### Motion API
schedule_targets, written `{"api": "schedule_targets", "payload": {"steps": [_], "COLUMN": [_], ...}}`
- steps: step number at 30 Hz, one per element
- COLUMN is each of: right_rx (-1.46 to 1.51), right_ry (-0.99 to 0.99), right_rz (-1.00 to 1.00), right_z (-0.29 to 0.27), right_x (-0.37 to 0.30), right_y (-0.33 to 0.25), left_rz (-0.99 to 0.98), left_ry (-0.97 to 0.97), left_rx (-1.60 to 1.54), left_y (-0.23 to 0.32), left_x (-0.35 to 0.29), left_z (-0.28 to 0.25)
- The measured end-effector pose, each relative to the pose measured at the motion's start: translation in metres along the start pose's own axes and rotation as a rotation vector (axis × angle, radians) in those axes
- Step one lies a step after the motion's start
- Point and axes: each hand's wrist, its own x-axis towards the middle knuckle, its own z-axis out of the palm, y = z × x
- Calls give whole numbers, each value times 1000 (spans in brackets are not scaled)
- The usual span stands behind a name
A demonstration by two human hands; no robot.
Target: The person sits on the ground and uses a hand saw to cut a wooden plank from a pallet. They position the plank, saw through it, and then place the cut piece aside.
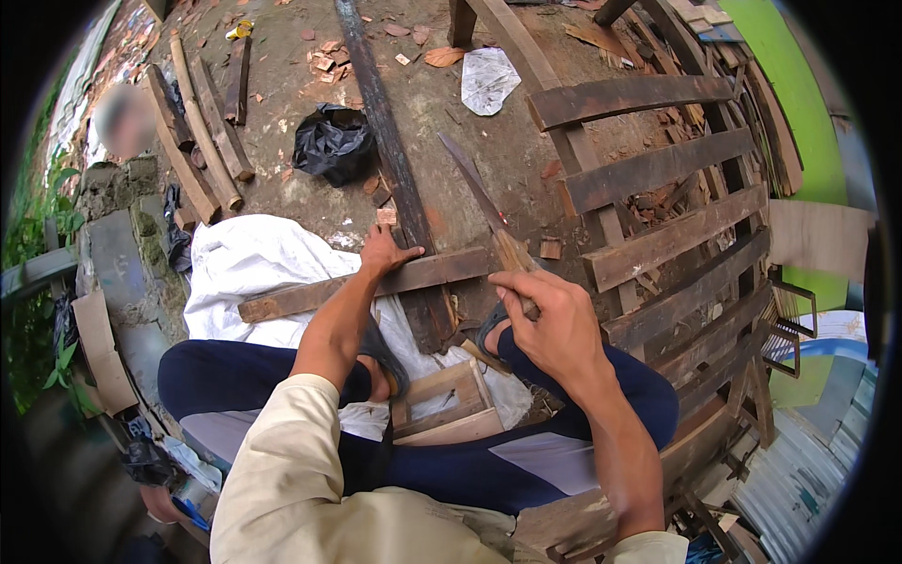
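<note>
My left hand (383, 252) rests on a short brown wooden plank (451, 267), its thumb spread along the far edge and its fingers reaching over that edge. The plank lies crosswise over a long dark beam (383, 122) on the ground. A small wood block (386, 216) sits just past the fingertips. My right hand (554, 315) is closed around the wooden handle of a machete (477, 186). Its long narrow blade points away and to the left, held apart from the plank. Part of the handle is hidden in the fist.
A slatted wooden frame (667, 183) stands at the right. White sheeting (249, 268) spreads under the plank's left end. Beyond are a black plastic bag (333, 143), several loose sticks (205, 122) and wood scraps (329, 61). A small wooden frame (451, 399) lies between my feet.
</note>
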Motion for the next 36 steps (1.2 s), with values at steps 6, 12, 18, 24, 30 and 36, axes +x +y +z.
{"api": "schedule_targets", "payload": {"steps": [6, 12, 18, 24, 30, 36], "right_rx": [-5, 4, 6, 44, 21, 33], "right_ry": [14, 4, -14, -41, -53, -60], "right_rz": [9, 33, 53, 78, 85, 70], "right_z": [0, -2, -1, -2, -1, 3], "right_x": [-2, -2, -1, 0, 2, 6], "right_y": [2, -3, -8, -15, -16, -18], "left_rz": [-23, 61, 76, 178, 175, 10], "left_ry": [-6, 105, 196, 163, 179, 149], "left_rx": [-192, -220, -181, -135, -154, -121], "left_y": [-15, -19, -19, 10, 23, 29], "left_x": [13, 0, -21, -15, 11, 23], "left_z": [-5, -9, -22, -47, -45, -25]}}
